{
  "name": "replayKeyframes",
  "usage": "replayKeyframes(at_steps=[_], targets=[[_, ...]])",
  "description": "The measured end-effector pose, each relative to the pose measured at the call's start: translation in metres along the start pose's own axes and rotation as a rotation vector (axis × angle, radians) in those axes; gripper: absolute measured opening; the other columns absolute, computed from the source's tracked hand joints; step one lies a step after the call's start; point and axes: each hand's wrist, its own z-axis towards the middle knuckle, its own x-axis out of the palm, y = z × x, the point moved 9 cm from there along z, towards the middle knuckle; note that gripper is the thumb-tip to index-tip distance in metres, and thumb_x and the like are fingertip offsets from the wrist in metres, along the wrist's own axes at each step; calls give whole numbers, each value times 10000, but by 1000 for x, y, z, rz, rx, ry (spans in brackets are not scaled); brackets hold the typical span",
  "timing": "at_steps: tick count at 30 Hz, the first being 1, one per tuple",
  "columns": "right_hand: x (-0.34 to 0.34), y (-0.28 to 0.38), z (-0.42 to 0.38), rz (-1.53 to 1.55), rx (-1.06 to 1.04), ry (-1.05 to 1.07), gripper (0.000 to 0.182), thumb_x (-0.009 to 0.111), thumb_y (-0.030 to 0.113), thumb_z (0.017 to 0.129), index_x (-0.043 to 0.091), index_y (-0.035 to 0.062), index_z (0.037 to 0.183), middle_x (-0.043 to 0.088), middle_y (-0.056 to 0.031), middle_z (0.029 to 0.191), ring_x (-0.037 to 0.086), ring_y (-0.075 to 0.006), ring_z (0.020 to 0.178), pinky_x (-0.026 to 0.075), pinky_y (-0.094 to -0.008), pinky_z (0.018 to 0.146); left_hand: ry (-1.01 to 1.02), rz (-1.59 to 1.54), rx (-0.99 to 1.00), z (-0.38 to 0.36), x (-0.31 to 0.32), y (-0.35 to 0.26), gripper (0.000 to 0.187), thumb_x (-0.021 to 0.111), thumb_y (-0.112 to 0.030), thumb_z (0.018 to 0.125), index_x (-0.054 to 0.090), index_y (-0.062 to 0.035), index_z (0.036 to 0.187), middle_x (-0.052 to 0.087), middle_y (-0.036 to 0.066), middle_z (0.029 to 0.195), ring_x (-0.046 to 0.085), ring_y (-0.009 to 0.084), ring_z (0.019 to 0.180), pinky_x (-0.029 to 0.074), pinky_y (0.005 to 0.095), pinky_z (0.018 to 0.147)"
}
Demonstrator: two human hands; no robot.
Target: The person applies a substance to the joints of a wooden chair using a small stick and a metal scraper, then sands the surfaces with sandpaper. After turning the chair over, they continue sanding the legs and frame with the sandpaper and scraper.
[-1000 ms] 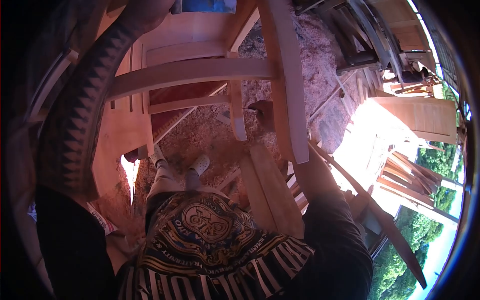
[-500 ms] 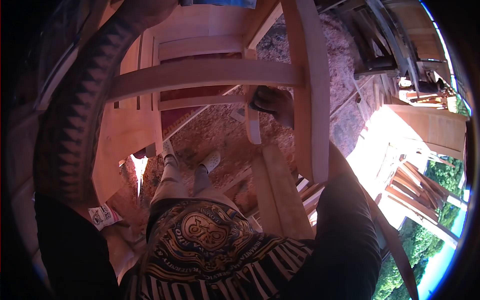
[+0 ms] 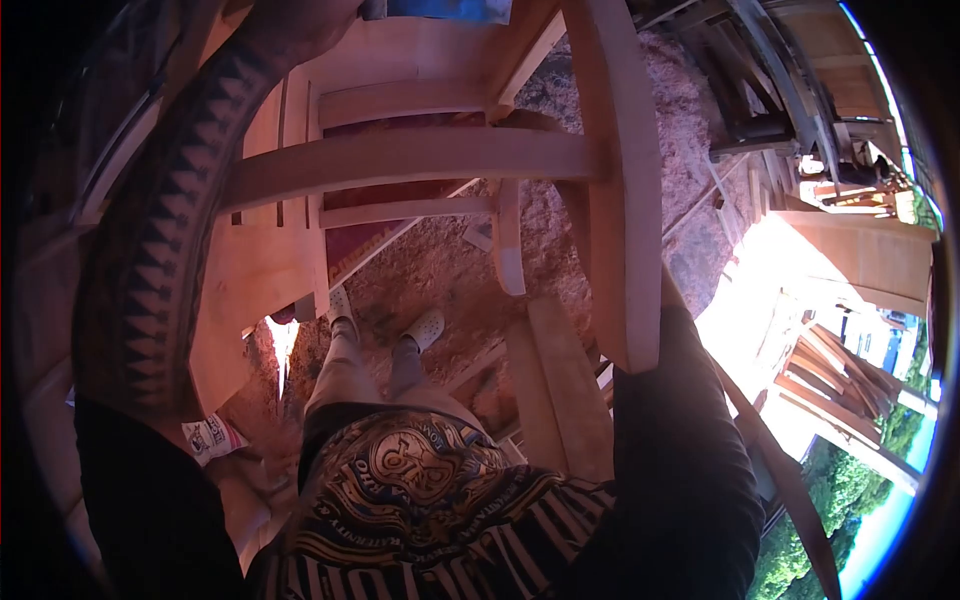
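A bare wooden chair-like frame stands before me, with a broad curved rail, an upright post and a slim leg. My right hand shows only in part above the rail, curled at the top of the slim leg. The rail hides its fingers and whatever is in them. My left hand is at the top edge, beside a pale wooden panel, its fingers cut off or dark. Right by it lies a bluish sheet-like thing, whose kind I cannot make out.
Shavings or sawdust cover the ground around my feet. Two planks lean near my right side. A printed packet lies at lower left. More boards are stacked in bright sun on the right.
My right hand has moved up the slim leg, from below the broad rail to its top; the dark pad seen in its fingers earlier is now hidden. My left arm has barely shifted.
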Motion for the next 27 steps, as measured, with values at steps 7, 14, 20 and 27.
replayKeyframes(at_steps=[7, 14, 20, 27], targets=[[36, 35, -32, -64, -4, 69, 414, 567, 2, 851, 736, 135, 1204, 687, -119, 1229, 644, -306, 1151, 522, -437, 1002, -7, -274, -77, -1, 3, 7, 275, 607, -88, 961, 678, 47, 1189, 742, 112, 1080, 726, 196, 938, 583, 311, 865], [82, 63, -118, -67, -17, 97, 410, 559, 1, 844, 719, 94, 1209, 679, -121, 1167, 642, -305, 1126, 531, -433, 988, 8, -341, -106, -1, -2, 13, 298, 587, -99, 965, 665, 46, 1214, 744, 129, 1074, 741, 219, 911, 607, 340, 849], [91, 91, -178, -2, -5, -11, 424, 584, 30, 857, 671, 71, 1269, 642, -110, 1140, 643, -325, 1074, 543, -434, 963, 35, -354, -103, -3, 3, 9, 318, 587, -97, 960, 656, 49, 1234, 745, 140, 1087, 745, 233, 928, 610, 357, 870], [105, 98, -211, 125, 61, 14, 424, 597, 66, 861, 669, 77, 1280, 646, -116, 1171, 639, -329, 1092, 534, -446, 967, 17, -326, -115, -3, -2, 15, 313, 590, -94, 957, 657, 53, 1226, 745, 148, 1086, 747, 239, 928, 609, 364, 877]])
